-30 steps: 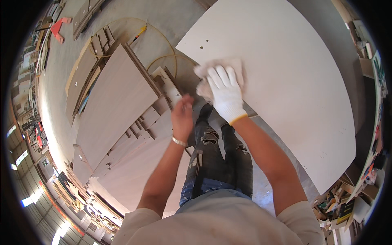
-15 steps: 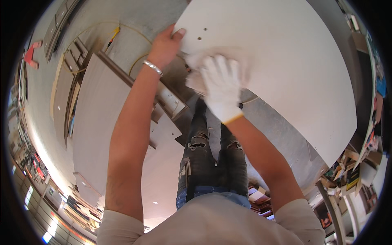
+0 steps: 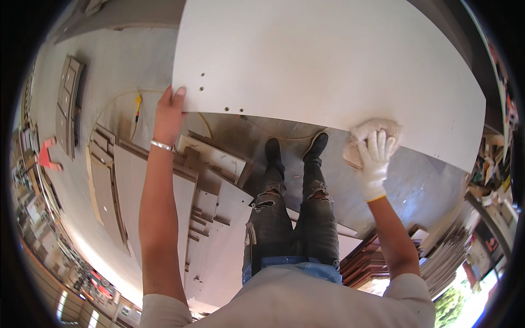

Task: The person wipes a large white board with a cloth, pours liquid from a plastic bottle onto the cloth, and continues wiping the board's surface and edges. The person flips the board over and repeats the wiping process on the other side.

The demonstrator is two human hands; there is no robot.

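A large white panel (image 3: 306, 60) with several small drilled holes near its left corner stretches across the upper part of the head view. My bare left hand (image 3: 170, 117), a bracelet on its wrist, grips that corner, thumb on top and the other fingers partly hidden at the edge. On the panel's near edge, toward the right, lies a crumpled beige cloth (image 3: 380, 126). My right hand (image 3: 376, 161), in a white knitted glove, presses the cloth with its fingers laid over it; part of the cloth hangs past the edge.
Several boards (image 3: 147, 186) are stacked at lower left, and more brown panels (image 3: 69, 104) lie farther left. A yellow-handled air gun (image 3: 138, 106) with a hose rests on the floor. The red bracket-like piece (image 3: 48, 154) is at far left. Brown boards (image 3: 367, 259) lie at lower right.
My gloved right hand and the cloth have moved right along the panel's near edge. My left hand still holds the corner, now farther left and lower in view; more of the panel shows.
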